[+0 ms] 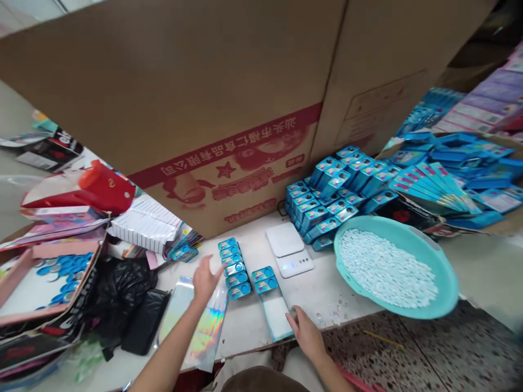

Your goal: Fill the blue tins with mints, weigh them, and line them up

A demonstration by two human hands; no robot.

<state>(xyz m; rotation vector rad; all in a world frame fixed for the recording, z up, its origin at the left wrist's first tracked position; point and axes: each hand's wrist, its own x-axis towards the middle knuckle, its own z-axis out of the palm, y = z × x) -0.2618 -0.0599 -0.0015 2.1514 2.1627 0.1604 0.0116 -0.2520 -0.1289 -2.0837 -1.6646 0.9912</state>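
My left hand [206,279] has its fingers apart beside a column of small blue tins [234,268]; its fingertips are close to the tins, and I cannot tell whether they touch. Nothing shows in its grasp. A shallow, long box [275,314] with a white inside and blue edges lies on the table near the front edge. Two blue tins [265,279] sit side by side at its far end. My right hand [305,329] has its fingers closed on the right side of this box, near its front corner.
A white digital scale [286,240] stands behind the box. Stacked blue tins [327,196] and a turquoise basin [447,283] of small white pieces are at right. A large cardboard carton [229,81] walls the back. Holographic bags [208,332] and a black plastic bag [122,294] lie left.
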